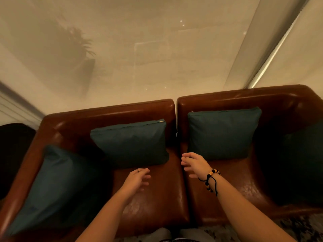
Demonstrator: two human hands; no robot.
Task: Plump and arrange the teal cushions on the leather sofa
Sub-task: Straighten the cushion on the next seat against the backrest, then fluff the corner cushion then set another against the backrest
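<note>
Teal cushions sit on the brown leather sofa: one propped against the left seat's backrest, another against the right seat's, a third leaning on the left armrest, a fourth in shadow at far right. Left hand and right hand hover above the seats, fingers loosely spread, gripping nothing, each just short of a cushion.

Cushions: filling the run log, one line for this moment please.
left hand open, empty | right hand open, empty | cushions on sofa

A glossy beige wall panel rises beyond both hands; a speckled dark rug lies below them.
</note>
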